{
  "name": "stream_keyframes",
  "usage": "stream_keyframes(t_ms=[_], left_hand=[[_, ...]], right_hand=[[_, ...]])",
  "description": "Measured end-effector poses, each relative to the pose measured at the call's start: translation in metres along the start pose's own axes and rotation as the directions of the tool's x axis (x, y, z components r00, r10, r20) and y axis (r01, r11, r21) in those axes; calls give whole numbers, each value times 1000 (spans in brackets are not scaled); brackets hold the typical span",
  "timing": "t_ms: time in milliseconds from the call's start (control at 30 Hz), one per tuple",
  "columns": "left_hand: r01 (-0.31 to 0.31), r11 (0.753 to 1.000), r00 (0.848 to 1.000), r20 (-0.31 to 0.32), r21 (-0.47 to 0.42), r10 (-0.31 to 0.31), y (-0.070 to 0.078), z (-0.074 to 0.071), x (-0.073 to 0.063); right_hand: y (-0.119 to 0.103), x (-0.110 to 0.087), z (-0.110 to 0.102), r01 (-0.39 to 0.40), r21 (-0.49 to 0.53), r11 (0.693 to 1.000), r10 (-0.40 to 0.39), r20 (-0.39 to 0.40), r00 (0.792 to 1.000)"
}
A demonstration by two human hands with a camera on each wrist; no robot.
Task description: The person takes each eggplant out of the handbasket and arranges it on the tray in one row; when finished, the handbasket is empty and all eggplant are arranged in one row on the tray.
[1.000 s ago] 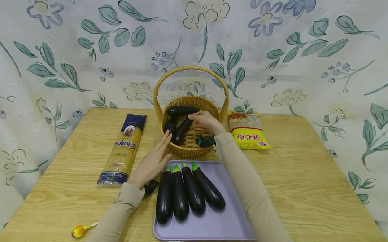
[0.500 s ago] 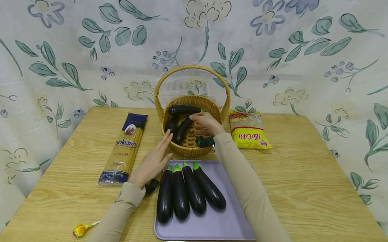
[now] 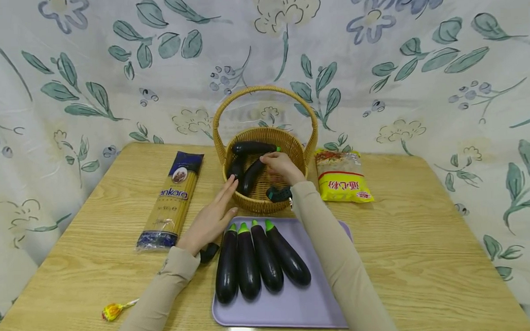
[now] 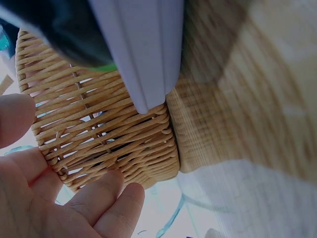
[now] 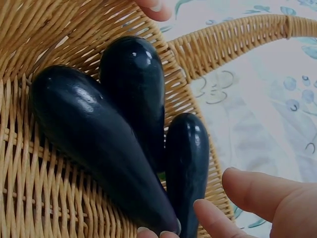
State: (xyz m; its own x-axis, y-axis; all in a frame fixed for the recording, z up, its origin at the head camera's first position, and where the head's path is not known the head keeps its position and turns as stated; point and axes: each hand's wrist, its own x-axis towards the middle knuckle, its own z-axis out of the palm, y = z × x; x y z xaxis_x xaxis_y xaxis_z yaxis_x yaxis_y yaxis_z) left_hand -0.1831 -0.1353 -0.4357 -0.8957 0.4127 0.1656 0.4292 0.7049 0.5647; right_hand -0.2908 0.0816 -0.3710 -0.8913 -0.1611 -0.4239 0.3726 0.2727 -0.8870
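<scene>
In the head view a wicker basket (image 3: 266, 201) holds three dark eggplants. My right hand (image 3: 285, 167) reaches inside and holds the narrow upper end of the nearest eggplant (image 3: 253, 177), its stem hidden by my fingers. In the right wrist view, fingertips (image 5: 143, 232) curl round that end, with the thumb apart from it. Behind lies another eggplant (image 3: 253, 147) crosswise; a third eggplant (image 5: 133, 89) sits against the wall. My left hand (image 3: 209, 222) rests at the basket's front left rim, its fingers straight. In the left wrist view those fingers (image 4: 121, 208) lie against the weave.
A purple tray (image 3: 280, 313) in front of the basket bears several eggplants side by side, green stems away from me. To the left lie a spaghetti pack (image 3: 171, 204) and a lollipop (image 3: 112, 311). A yellow pasta bag (image 3: 343, 177) lies right of the basket, whose tall handle (image 3: 263, 89) arches above.
The head view has shifted slightly. Both hands, the basket and the eggplants keep their places relative to each other.
</scene>
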Motion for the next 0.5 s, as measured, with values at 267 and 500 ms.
stream_keyframes(t_ms=[267,500], left_hand=[[4,1000,1000,-7,-1,-4,3,1,1],[-1,1000,1000,-4,5,1,2,0,1]], right_hand=[[1,0,2,-2,-8,1000,2,-20,1000],[1,1,6,8,-25,1000,-9,-34,999]])
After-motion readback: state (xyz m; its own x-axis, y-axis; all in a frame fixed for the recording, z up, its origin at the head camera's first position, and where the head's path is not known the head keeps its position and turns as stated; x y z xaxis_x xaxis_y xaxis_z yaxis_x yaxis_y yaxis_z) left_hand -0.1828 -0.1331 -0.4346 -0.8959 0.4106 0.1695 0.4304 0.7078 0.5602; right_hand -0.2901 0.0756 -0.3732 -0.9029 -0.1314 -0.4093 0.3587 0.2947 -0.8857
